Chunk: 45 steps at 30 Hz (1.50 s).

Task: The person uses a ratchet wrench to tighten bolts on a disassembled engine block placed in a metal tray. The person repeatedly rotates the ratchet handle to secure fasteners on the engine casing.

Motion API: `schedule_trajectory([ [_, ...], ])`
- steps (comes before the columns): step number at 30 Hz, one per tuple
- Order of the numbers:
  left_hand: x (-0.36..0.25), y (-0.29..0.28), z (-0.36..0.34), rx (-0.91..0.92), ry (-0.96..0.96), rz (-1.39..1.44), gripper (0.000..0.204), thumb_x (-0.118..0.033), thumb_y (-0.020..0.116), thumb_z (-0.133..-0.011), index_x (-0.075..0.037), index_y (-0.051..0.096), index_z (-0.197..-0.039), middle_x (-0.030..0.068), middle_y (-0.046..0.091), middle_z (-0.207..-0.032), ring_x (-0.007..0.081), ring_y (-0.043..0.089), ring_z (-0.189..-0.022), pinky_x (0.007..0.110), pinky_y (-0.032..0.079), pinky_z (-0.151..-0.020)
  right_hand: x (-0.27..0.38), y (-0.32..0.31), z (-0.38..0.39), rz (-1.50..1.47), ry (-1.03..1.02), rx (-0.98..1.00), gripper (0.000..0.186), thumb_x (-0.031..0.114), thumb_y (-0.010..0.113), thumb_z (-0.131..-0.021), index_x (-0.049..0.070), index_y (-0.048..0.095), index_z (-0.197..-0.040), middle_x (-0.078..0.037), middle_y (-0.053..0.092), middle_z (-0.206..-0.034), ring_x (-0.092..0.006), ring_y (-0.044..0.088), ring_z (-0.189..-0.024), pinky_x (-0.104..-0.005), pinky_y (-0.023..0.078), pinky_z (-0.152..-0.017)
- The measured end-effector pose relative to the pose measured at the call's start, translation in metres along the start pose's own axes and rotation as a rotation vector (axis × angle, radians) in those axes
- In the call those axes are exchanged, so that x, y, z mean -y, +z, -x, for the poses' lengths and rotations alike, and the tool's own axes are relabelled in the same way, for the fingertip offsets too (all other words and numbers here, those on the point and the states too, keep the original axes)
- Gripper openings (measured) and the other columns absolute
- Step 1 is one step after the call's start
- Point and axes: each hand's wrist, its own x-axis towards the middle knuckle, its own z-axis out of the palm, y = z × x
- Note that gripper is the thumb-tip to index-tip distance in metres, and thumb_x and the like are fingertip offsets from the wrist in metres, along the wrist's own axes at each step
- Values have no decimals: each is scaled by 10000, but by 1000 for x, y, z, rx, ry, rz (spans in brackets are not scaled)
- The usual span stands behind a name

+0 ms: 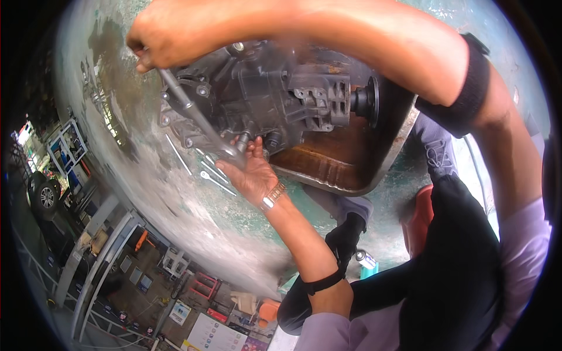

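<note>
A dark grey metal gearbox (257, 88) lies partly in a rusty metal tray (386, 169), with its bolted round end over the tray's left side. A long-handled socket wrench (196, 114) slants across that end. My right hand (161, 38) is closed around the far end of its handle, and my right arm arches over the gearbox. My left hand (252, 175), below a metal wristwatch (273, 196), cups the wrench's head and the socket (243, 140) against the gearbox's near side. The fingers are curled there, and the socket's tip is hard to make out.
A small ratchet (215, 182) and a thin metal rod (178, 154) lie on the stained floor near my left hand. By my feet are a red plastic object (418, 222) and a spray can (365, 259). Metal frames (111, 251) and a wheel (47, 197) stand at the left.
</note>
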Motion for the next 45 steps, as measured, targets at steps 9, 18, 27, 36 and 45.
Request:
schedule_trajectory([
  [9,1,1,-3,-73,66,-59,684,-547,685,-846,47,543,-1153,134,612,-976,245,634,-850,414,603,-805,-5,-53,72,-176,379,80,245,161,615,-850,-76,661,-811,-289,631,-766,-422,655,-757,-477,519,-703],
  [18,-1,-8,-5,76,138,-205,741,-549,704,-809,59,529,-1194,192,598,-1064,292,649,-965,432,617,-846,11,-49,254,-409,426,164,191,177,604,-936,-2,628,-874,-191,580,-700,-392,587,-644,-431,474,-589],
  [27,-11,-15,-7,173,93,-388,839,-629,719,-749,75,551,-1173,174,581,-1024,256,621,-907,432,601,-875,50,76,303,-618,590,982,318,297,579,-941,-15,624,-987,-279,640,-867,-437,635,-881,-522,488,-782],
  [36,-8,-20,-4,253,14,-64,763,-524,692,-846,90,509,-1261,232,561,-1201,294,614,-1032,447,555,-953,38,26,285,-485,611,1005,309,294,600,-921,-12,635,-954,-266,648,-841,-440,637,-843,-507,488,-762],
  [45,1,-30,6,291,11,167,657,-311,654,-919,105,401,-1360,255,460,-1392,399,567,-1142,530,434,-1076,22,-79,174,-292,297,312,188,131,693,-873,-41,632,-914,-149,617,-688,-259,633,-639,-369,494,-599],
])
